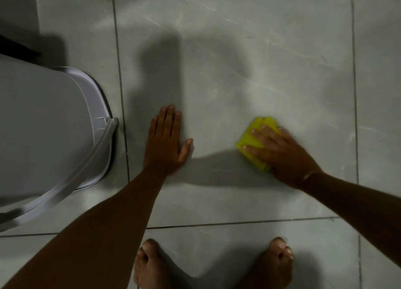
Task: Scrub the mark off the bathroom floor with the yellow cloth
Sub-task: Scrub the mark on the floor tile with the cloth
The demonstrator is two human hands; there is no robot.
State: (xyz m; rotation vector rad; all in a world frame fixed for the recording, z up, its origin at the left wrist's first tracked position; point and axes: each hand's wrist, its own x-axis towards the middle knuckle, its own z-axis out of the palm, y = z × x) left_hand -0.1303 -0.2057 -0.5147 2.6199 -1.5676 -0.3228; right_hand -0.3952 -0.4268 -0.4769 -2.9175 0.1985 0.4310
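A folded yellow cloth lies flat on the grey tiled bathroom floor, right of centre. My right hand presses down on it with spread fingers, covering its right half. My left hand rests palm down on the bare tile to the left, fingers together, holding nothing. I cannot make out a distinct mark; the tile shows faint pale streaks, and whatever is under the cloth is hidden.
A white toilet with its lid down fills the left side, close to my left hand. My two bare feet stand at the bottom edge. Dark grout lines cross the floor, and shadows fall across the middle tile.
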